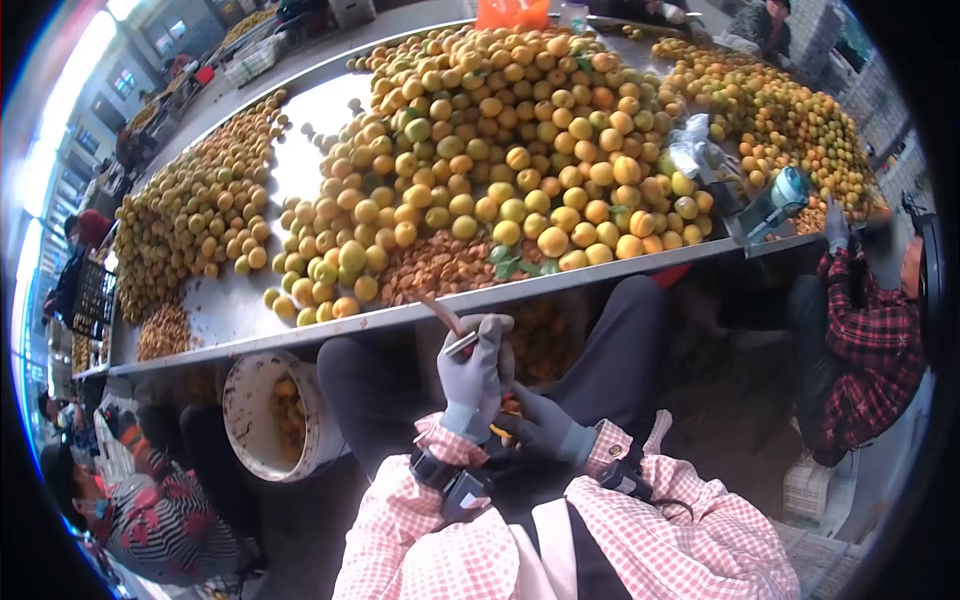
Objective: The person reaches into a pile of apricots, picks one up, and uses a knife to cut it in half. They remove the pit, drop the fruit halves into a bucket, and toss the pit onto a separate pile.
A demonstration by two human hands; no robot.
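Observation:
My left hand (474,378), in a light grey glove, is closed round what looks like a slim curved knife (444,314). Its tip points up and away, toward the metal table edge. A short silvery bar (462,344) shows by the fingers. Just right of and below it, my right hand (548,428), in a darker grey glove, has its fingers curled on an orange apricot (511,406), mostly hidden by the glove. Both hands are close together above my lap. Beyond the edge lie a brown heap of apricot pits (440,268) and a large pile of whole apricots (500,150).
A stained white bucket (240,425) with orange pieces inside stands left of my knee. The metal table rim (400,315) runs across in front. A teal bottle (790,188) stands at right. Co-workers sit on both sides, one in a red checked shirt (880,335).

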